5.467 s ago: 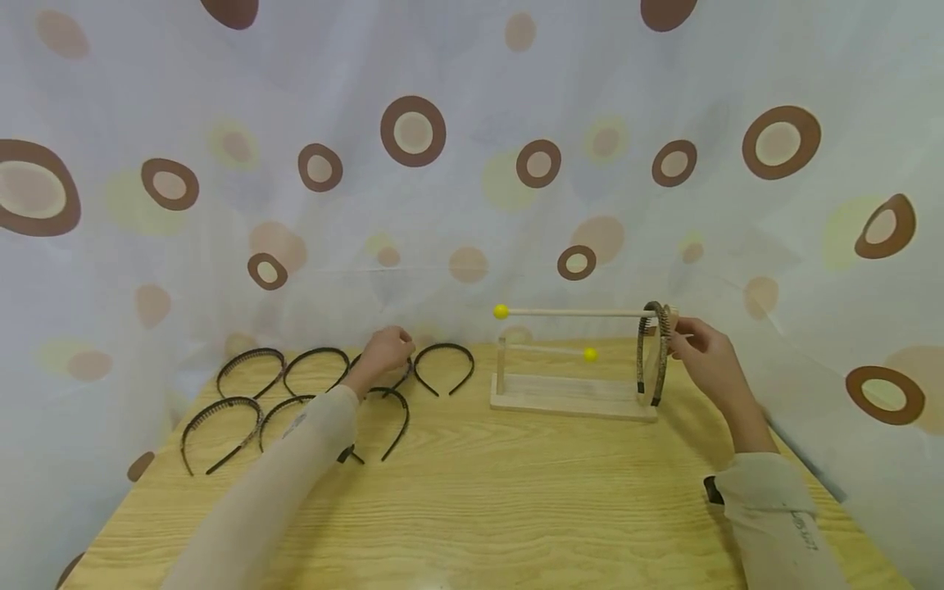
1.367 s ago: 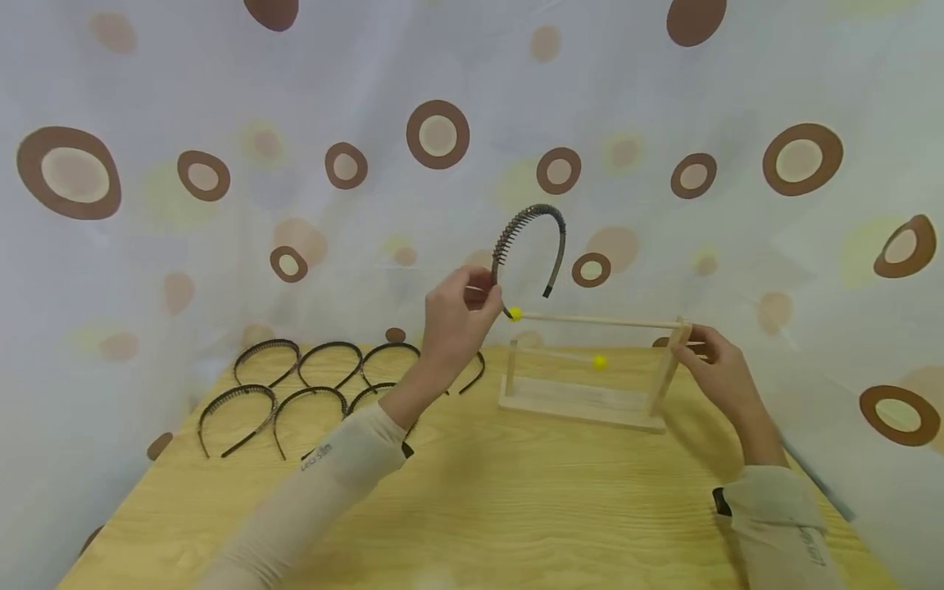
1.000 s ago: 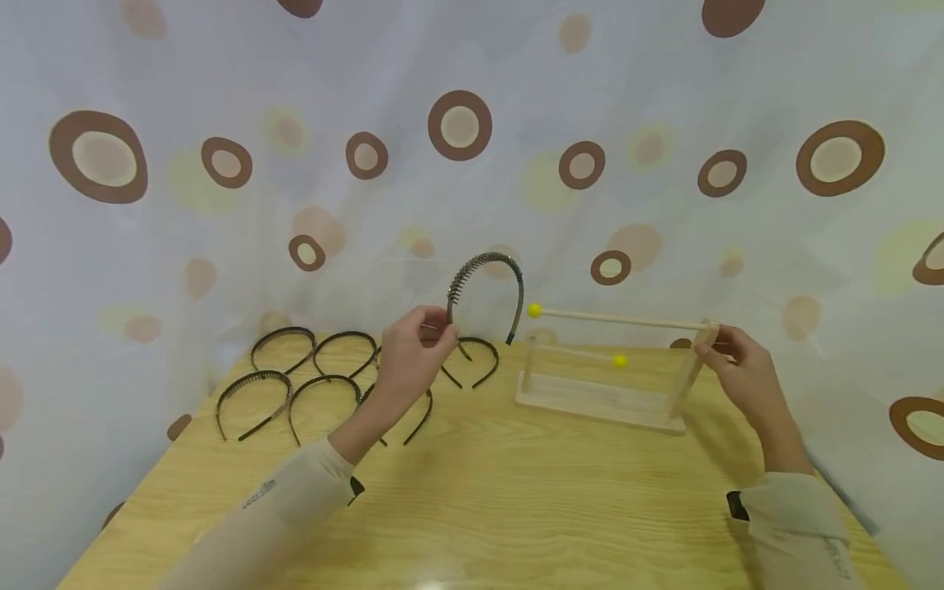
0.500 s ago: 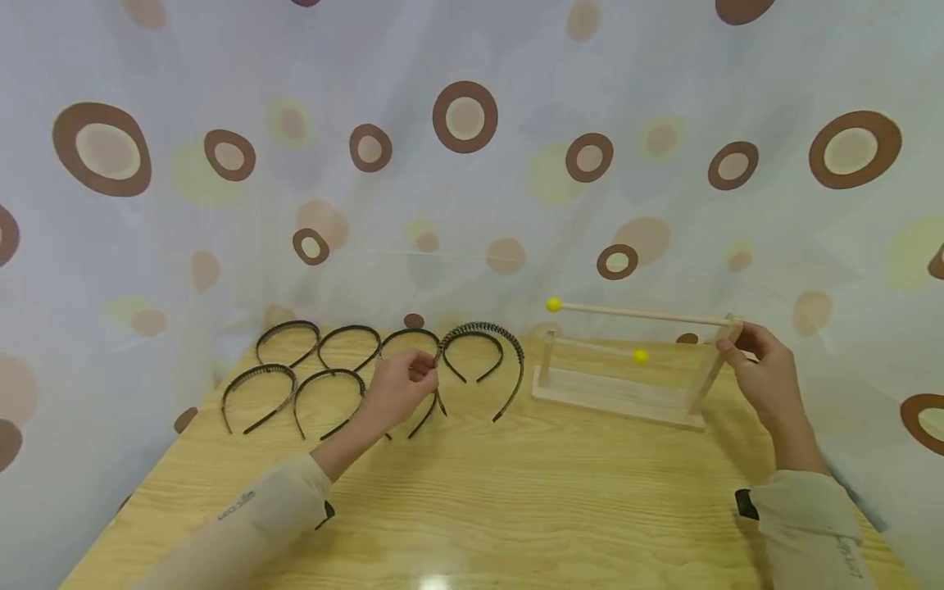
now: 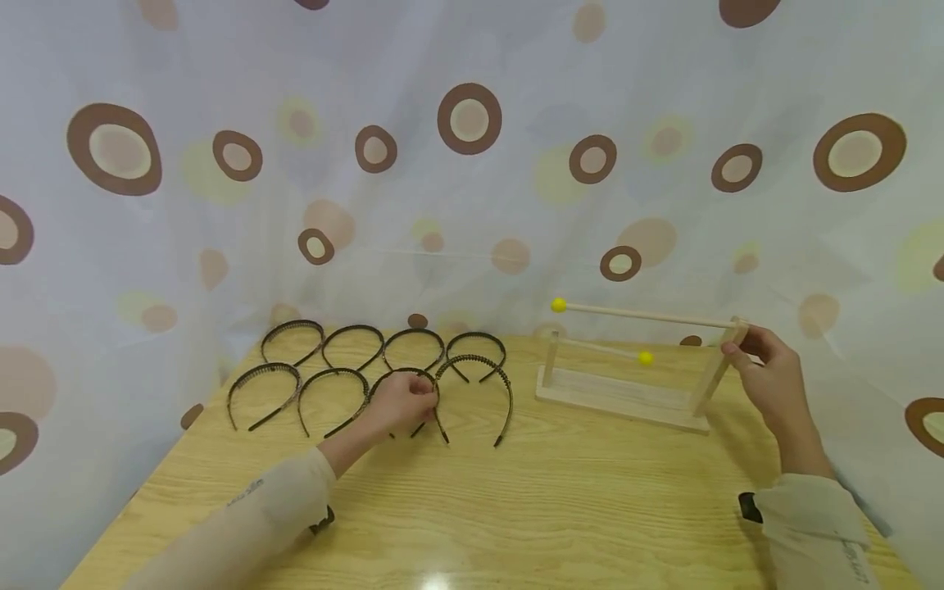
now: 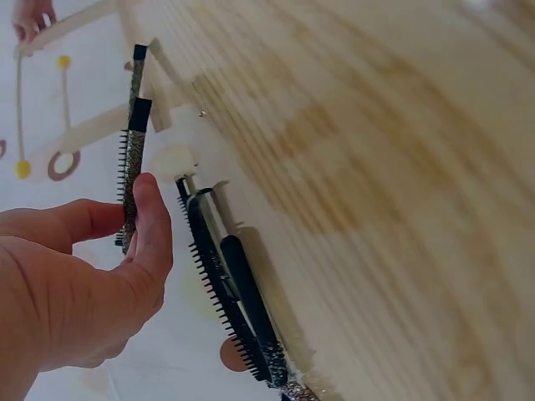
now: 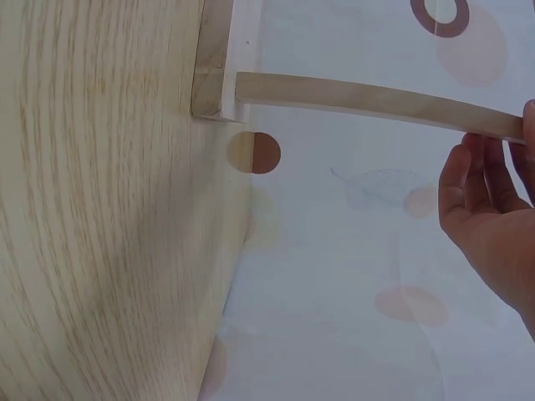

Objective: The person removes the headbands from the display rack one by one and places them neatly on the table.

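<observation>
My left hand (image 5: 401,400) pinches one leg of a glittery, toothed headband (image 5: 510,400) between thumb and fingers, low over the table at the right end of the front row. In the left wrist view the same headband (image 6: 134,163) stands edge-on, its dark tips beyond the fingertips. My right hand (image 5: 774,373) grips the top of the tall upright post (image 5: 715,373) of a wooden stand (image 5: 623,401). The right wrist view shows fingers and thumb on either side of that post (image 7: 359,96). Both of the stand's rods, tipped with yellow balls, are bare.
Several dark headbands lie in two rows on the left of the wooden table (image 5: 472,516), among them a back-row headband (image 5: 475,336) and a front-left headband (image 5: 264,369). A patterned curtain (image 5: 472,205) closes off the back and sides.
The headband that hung on the upper rod has come off over its yellow ball. My left hand has carried it left and down to the front row. My right hand stays on the post.
</observation>
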`<state>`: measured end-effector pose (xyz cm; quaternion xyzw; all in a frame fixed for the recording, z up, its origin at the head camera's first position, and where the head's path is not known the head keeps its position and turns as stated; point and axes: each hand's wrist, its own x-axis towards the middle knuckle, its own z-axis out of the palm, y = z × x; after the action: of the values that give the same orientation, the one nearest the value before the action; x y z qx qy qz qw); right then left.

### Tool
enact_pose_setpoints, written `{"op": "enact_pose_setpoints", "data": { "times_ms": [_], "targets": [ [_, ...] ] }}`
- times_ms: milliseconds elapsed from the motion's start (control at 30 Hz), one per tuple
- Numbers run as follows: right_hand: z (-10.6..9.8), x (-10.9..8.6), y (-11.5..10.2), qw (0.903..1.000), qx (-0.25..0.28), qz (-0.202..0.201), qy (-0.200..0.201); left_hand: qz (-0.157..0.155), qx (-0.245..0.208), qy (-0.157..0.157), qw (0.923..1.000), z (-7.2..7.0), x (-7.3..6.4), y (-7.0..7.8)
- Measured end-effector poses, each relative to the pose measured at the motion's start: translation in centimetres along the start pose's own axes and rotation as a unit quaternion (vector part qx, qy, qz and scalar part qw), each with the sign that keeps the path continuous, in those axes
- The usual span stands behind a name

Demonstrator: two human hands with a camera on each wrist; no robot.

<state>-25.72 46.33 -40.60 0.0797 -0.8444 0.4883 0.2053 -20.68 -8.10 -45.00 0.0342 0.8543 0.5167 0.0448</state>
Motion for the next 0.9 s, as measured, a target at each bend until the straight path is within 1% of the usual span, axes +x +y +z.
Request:
{"op": "enact_pose_setpoints", "data": {
  "times_ms": [100, 200, 267, 333, 500, 567, 667, 733, 800, 900],
  "targets": [
    [0.2, 0.0, 0.0, 0.9999, -0.012, 0.001, -0.003, -0.023, -0.018, -0.011, 0.9995, -0.1, 0.6, -0.7],
    [0.2, 0.1, -0.1, 0.9993, -0.037, -0.002, -0.001, -0.033, -0.038, -0.022, 0.9985, -0.1, 1.1, -1.1],
    [0.3, 0.2, -0.2, 0.9991, -0.042, -0.004, 0.005, -0.037, -0.054, -0.029, 0.9975, -0.1, 1.5, -1.3],
    [0.4, 0.2, -0.1, 0.9990, -0.042, -0.003, 0.012, -0.041, -0.070, -0.037, 0.9961, -0.1, 1.7, -1.3],
    [0.5, 0.0, 0.0, 0.9993, -0.029, -0.004, 0.021, -0.061, -0.094, -0.040, 0.9929, -0.2, 2.0, -1.2],
    [0.5, -0.2, 0.0, 0.9993, -0.027, -0.006, 0.023, -0.063, -0.093, -0.043, 0.9928, -0.2, 2.2, -1.2],
    [0.5, -0.3, 0.0, 0.9992, -0.029, -0.005, 0.026, -0.057, -0.083, -0.049, 0.9937, -0.4, 2.2, -1.2],
    [0.5, -0.4, 0.0, 0.9992, -0.031, -0.002, 0.025, -0.047, -0.060, -0.050, 0.9959, -0.7, 1.9, -1.1],
    [0.6, -0.4, -0.2, 0.9992, -0.033, 0.001, 0.024, -0.032, -0.036, -0.044, 0.9979, -1.2, 1.5, -0.9],
    [0.5, -0.4, -0.9, 0.9993, -0.028, -0.003, 0.024, 0.000, 0.012, -0.022, 0.9997, -2.5, 0.7, 0.1]
  ]
}}
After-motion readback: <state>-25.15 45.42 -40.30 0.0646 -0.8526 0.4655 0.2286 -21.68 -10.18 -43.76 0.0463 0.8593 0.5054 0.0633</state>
